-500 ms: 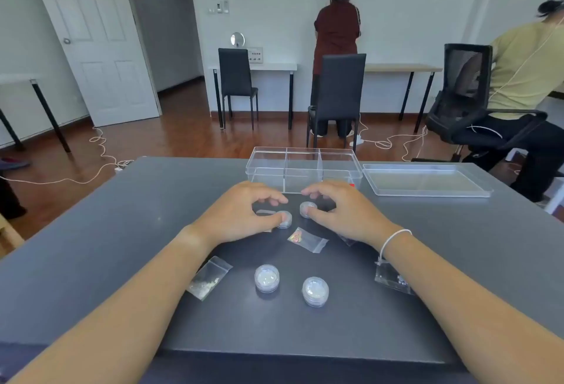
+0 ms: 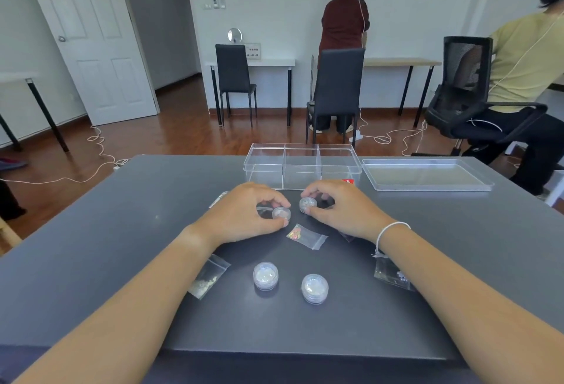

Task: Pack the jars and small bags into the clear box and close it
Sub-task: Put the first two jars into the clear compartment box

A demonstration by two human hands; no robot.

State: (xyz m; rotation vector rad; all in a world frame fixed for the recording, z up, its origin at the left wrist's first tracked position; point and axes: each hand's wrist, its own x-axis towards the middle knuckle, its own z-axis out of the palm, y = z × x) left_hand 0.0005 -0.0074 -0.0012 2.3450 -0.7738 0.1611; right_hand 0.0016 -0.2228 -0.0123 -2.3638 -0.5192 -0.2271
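Note:
My left hand pinches a small clear jar between thumb and fingers on the grey table. Beside it my right hand pinches a second small jar. Two more jars stand nearer to me. A small bag with coloured bits lies between my hands, another bag lies under my left forearm, and a third bag sits by my right wrist. The clear divided box stands open behind my hands. Its lid lies flat to the right.
The grey table stretches wide to both sides. Beyond it stand two black chairs, white desks and an office chair with a seated person. Another person stands at the far wall. White cables trail across the wooden floor.
Both hands have closed their fingers more tightly on the two jars; the jars have shifted slightly.

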